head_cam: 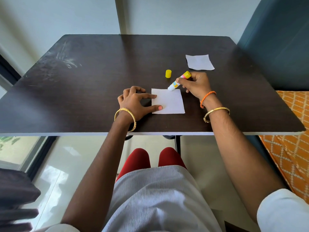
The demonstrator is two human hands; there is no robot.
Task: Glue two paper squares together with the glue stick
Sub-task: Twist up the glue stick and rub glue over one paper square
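Observation:
A white paper square point(170, 102) lies flat on the dark table point(83, 97) near its front edge. My left hand point(134, 102) presses its left edge down with a straight forefinger and thumb. My right hand point(194, 83) grips an uncapped glue stick point(178, 80), tilted, with its white tip touching the square's far edge. The yellow cap point(168, 74) stands upright on the table just beyond the square. A second white paper square point(199, 62) lies farther back to the right, apart from everything else.
The table's front edge runs just below my wrists. A dark upholstered chair back point(280, 39) stands at the right, with an orange patterned cloth point(292, 131) below it. A wall lies behind the table.

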